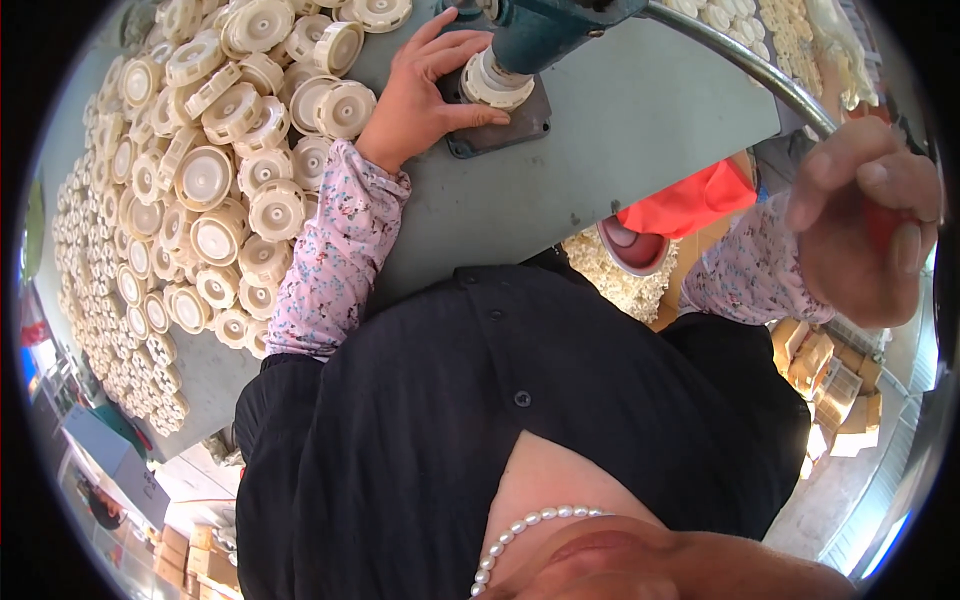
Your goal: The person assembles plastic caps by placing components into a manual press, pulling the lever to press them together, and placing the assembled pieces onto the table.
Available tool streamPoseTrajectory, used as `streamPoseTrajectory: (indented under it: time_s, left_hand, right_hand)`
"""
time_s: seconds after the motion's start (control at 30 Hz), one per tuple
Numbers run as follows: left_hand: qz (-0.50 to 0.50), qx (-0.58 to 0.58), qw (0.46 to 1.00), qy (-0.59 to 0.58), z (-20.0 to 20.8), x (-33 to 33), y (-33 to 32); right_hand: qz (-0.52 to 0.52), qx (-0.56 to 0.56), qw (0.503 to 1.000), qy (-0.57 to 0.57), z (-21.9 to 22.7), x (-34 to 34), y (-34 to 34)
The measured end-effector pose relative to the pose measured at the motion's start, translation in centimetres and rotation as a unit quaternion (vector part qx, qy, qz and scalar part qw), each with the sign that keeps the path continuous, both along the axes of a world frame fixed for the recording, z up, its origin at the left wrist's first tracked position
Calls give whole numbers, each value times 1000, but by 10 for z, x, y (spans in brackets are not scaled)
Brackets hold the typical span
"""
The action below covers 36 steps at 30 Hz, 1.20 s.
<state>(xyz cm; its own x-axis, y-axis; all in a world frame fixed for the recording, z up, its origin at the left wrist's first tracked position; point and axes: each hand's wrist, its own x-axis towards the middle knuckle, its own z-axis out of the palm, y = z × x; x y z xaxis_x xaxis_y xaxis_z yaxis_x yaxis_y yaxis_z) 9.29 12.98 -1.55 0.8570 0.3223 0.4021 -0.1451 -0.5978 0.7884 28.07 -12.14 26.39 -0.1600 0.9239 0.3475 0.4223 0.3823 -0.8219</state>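
A dark green hand press (555, 35) stands at the far side of the grey-green table, its ram down on a white plastic cap (497, 92). That cap sits on a dark metal base plate (520, 132). My left hand (415, 100) curves around the cap from the left, thumb along its near edge and fingers on the far side. On the right, my right hand (868, 225) is closed around the red grip at the end of the press's metal lever (750, 70). The ram hides the top of the cap.
Many off-white round caps (207, 178) lie heaped on the left of the table (640, 130), smaller ones farther left. A red cloth or bag (695, 200) and a pinkish container (636, 247) are below the table's right edge. Cardboard boxes (835, 385) stand at the lower right.
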Motion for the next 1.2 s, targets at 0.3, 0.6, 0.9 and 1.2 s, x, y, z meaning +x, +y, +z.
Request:
streamPoseTrajectory:
  time_s: [0.3,0.6,0.9,1.2]
  left_hand:
    - [-19,1,999,-51,-10,4,6]
    - [117,6,991,-67,6,0,-21]
    - [89,37,995,-18,21,-1,-10]
    - [375,252,891,47,88,-57,28]
  right_hand:
    - [-86,-19,996,-25,-26,-37,-21]
    - [-321,109,889,-309,-254,-76,17]
    - [-242,5,965,105,-125,-62,-63]
    - [-583,-257,758,-138,-278,187,75]
